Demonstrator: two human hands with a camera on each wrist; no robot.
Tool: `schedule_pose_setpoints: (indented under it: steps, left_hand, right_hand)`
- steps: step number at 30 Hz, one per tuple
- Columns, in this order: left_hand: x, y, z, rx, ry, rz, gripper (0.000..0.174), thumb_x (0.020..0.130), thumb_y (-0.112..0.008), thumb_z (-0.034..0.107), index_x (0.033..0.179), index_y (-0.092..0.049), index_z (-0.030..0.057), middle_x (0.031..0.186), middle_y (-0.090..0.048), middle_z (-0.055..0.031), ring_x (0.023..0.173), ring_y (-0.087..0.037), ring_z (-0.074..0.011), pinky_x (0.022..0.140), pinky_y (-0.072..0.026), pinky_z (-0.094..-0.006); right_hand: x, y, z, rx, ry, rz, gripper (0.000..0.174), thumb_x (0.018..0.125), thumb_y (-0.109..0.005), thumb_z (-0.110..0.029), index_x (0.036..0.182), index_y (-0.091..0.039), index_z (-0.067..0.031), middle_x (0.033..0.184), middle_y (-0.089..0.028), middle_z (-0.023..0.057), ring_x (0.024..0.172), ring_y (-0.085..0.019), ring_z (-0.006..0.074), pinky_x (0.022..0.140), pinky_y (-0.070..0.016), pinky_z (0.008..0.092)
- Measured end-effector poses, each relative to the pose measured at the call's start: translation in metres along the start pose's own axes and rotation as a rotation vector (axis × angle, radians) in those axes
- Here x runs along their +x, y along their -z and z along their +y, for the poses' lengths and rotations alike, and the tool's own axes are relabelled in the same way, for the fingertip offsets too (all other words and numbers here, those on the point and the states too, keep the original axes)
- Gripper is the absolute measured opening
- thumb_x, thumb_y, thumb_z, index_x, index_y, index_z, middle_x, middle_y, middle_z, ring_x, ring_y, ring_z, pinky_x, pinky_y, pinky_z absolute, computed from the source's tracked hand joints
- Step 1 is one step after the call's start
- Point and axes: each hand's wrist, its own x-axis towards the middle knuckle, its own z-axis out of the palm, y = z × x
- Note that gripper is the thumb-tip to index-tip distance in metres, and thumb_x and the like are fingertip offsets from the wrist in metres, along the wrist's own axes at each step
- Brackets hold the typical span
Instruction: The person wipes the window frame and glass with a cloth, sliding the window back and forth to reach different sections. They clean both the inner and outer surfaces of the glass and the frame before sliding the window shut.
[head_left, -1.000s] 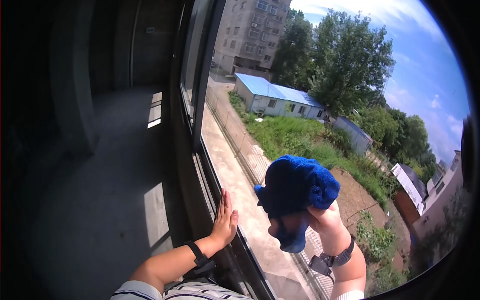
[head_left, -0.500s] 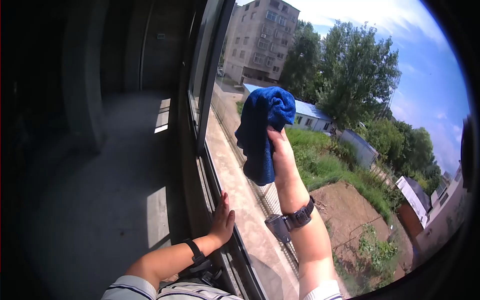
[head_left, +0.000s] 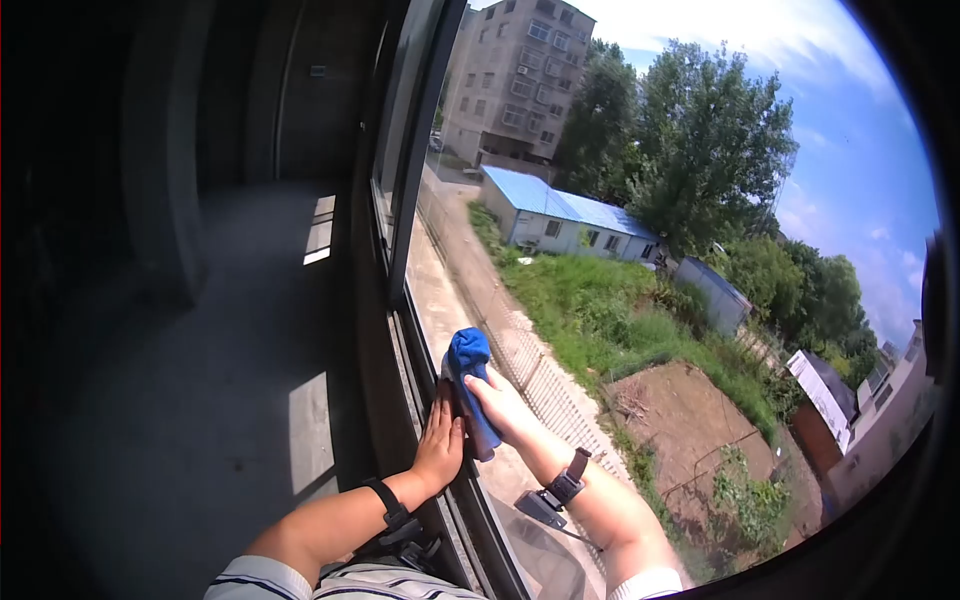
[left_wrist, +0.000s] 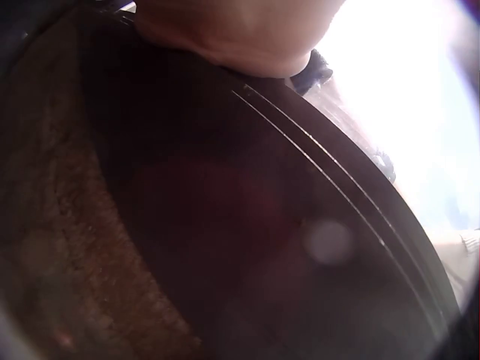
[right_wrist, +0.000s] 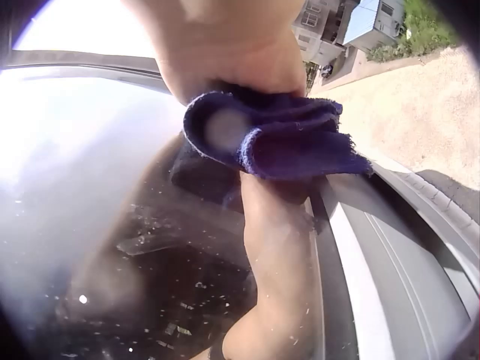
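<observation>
The right hand [head_left: 498,405] grips a bunched blue cloth [head_left: 470,358] low on the window glass, close to the frame, thumb over the cloth. In the right wrist view the folded cloth [right_wrist: 292,139] hangs out below the hand [right_wrist: 232,52], beside the pale window frame [right_wrist: 390,255]. Flat on the dark window frame [head_left: 400,250] lies the left hand [head_left: 437,455], its fingers straight and pointing up along it, just left of the cloth. The left wrist view shows only the base of that hand [left_wrist: 240,30] over the dark frame [left_wrist: 225,210].
Left of the frame lies a shaded room with a grey floor [head_left: 240,350] and a pillar [head_left: 165,170]. Through the glass appear a fence [head_left: 560,400], grass [head_left: 570,275], a blue-roofed shed [head_left: 570,205], trees and an apartment block. Specks dot the glass in the right wrist view.
The right hand with the cloth went up the glass, then came down and left to beside the left hand. The left hand has stayed on the frame.
</observation>
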Motion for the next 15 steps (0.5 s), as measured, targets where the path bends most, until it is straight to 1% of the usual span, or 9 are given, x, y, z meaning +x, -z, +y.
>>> schedule_pose_setpoints:
  steps: [2, 3, 4, 5, 6, 7, 8, 11, 15]
  left_hand:
    - [0.001, 0.0, 0.001, 0.023, -0.086, 0.02, 0.059, 0.103, -0.027, 0.027, 0.15, -0.007, -0.0029, 0.156, -0.009, -0.0251, 0.145, -0.013, -0.0377, 0.118, -0.0136, -0.0399]
    - [-0.002, 0.004, 0.006, 0.005, -0.1, 0.028, 0.059, 0.103, -0.026, 0.028, 0.15, -0.007, -0.0034, 0.156, -0.008, -0.0253, 0.145, -0.013, -0.0379, 0.118, -0.0137, -0.0405]
    - [-0.001, 0.002, 0.002, -0.019, -0.138, 0.031, 0.059, 0.103, -0.026, 0.028, 0.149, -0.006, -0.0036, 0.156, -0.007, -0.0252, 0.145, -0.012, -0.0378, 0.118, -0.0132, -0.0404]
    - [-0.001, 0.0, -0.002, -0.04, -0.176, 0.029, 0.06, 0.103, -0.025, 0.028, 0.149, -0.006, -0.0039, 0.156, -0.007, -0.0251, 0.145, -0.012, -0.0377, 0.118, -0.0128, -0.0404]
    - [-0.003, 0.006, 0.01, -0.024, -0.049, -0.025, 0.061, 0.103, -0.027, 0.029, 0.149, -0.005, -0.0041, 0.157, -0.006, -0.0248, 0.145, -0.012, -0.0374, 0.118, -0.0119, -0.0395]
    - [-0.003, 0.005, 0.008, -0.023, -0.051, -0.034, 0.061, 0.103, -0.027, 0.029, 0.149, -0.005, -0.0041, 0.157, -0.006, -0.0248, 0.145, -0.012, -0.0374, 0.118, -0.0119, -0.0395]
    - [-0.003, 0.004, 0.005, -0.033, -0.083, -0.018, 0.061, 0.103, -0.027, 0.029, 0.149, -0.005, -0.004, 0.157, -0.006, -0.0246, 0.145, -0.012, -0.0371, 0.118, -0.0115, -0.0393]
    - [-0.003, 0.004, 0.001, -0.024, -0.118, 0.003, 0.062, 0.103, -0.028, 0.029, 0.15, -0.004, -0.0039, 0.157, -0.006, -0.0241, 0.145, -0.012, -0.0366, 0.118, -0.0112, -0.0389]
    - [-0.002, 0.0, -0.003, -0.043, -0.118, 0.01, 0.062, 0.103, -0.028, 0.029, 0.15, -0.004, -0.004, 0.157, -0.006, -0.0243, 0.145, -0.012, -0.0365, 0.118, -0.0115, -0.0395]
  right_hand:
    - [-0.016, 0.007, -0.03, 0.039, 0.026, 0.038, 0.039, 0.096, -0.051, -0.02, 0.131, -0.048, -0.0042, 0.111, -0.062, 0.0099, 0.095, -0.061, 0.016, 0.082, -0.0503, 0.032]
    - [-0.04, 0.007, -0.097, 0.22, -0.037, 0.016, 0.038, 0.095, -0.052, -0.02, 0.128, -0.05, -0.0024, 0.111, -0.062, 0.0123, 0.098, -0.061, 0.0173, 0.084, -0.0498, 0.0325]
    - [-0.053, 0.012, -0.139, 0.252, 0.042, 0.046, 0.036, 0.096, -0.052, -0.02, 0.127, -0.05, -0.0041, 0.107, -0.063, 0.0108, 0.086, -0.064, 0.016, 0.07, -0.053, 0.0292]
    - [-0.066, 0.019, -0.179, 0.243, 0.225, 0.098, 0.037, 0.095, -0.051, -0.016, 0.13, -0.046, -0.0034, 0.109, -0.063, 0.0115, 0.087, -0.067, 0.0204, 0.073, -0.056, 0.0328]
    - [-0.085, 0.022, -0.215, 0.277, 0.466, 0.17, 0.037, 0.096, -0.051, -0.019, 0.129, -0.048, -0.0028, 0.111, -0.063, 0.012, 0.091, -0.067, 0.019, 0.076, -0.0556, 0.032]
    - [-0.108, 0.027, -0.246, 0.196, 0.66, 0.261, 0.039, 0.097, -0.049, -0.026, 0.13, -0.048, -0.0036, 0.117, -0.061, 0.0114, 0.104, -0.062, 0.0183, 0.089, -0.0513, 0.0343]
    - [-0.126, 0.033, -0.266, 0.193, 0.806, 0.261, 0.039, 0.097, -0.049, -0.025, 0.13, -0.048, -0.0036, 0.118, -0.061, 0.0108, 0.104, -0.061, 0.018, 0.09, -0.0505, 0.0342]
    - [-0.159, 0.046, -0.278, 0.205, 0.98, 0.225, 0.039, 0.097, -0.05, -0.023, 0.13, -0.048, -0.0037, 0.119, -0.06, 0.0091, 0.106, -0.059, 0.0172, 0.092, -0.0483, 0.0338]
    - [-0.163, 0.039, -0.225, 0.223, 0.825, 0.304, 0.039, 0.096, -0.051, -0.021, 0.131, -0.048, -0.0038, 0.121, -0.058, 0.0068, 0.109, -0.056, 0.0162, 0.094, -0.0453, 0.0332]
